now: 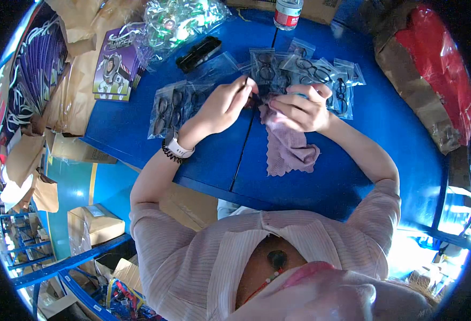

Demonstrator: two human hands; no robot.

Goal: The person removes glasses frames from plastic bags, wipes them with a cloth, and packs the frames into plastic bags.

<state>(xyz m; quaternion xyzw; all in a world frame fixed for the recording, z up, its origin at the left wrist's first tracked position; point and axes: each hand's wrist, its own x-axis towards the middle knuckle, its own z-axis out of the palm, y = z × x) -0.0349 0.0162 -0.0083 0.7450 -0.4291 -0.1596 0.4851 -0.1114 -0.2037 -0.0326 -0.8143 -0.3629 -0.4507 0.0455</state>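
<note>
My left hand point(222, 108), with a pale watch on its wrist, is closed on dark glasses point(255, 100). Most of the glasses is hidden between my hands; only dark slim parts show. Close beside it, my right hand point(303, 108) is closed on a pinkish-purple cloth point(289, 140), whose scalloped end hangs down onto the blue table point(203, 166). The cloth meets the glasses where my fingers come together. Beyond my hands lie several clear bags with dark glasses, such as one bag point(266, 67) behind them and another bag point(167, 109) at the left.
A dark elongated object point(198, 53) and a clear plastic bundle point(182, 21) lie at the back left, near purple printed bags point(112, 72). A bottle point(287, 15) stands at the back. Red plastic packaging point(433, 59) and brown cardboard point(412, 91) line the right edge.
</note>
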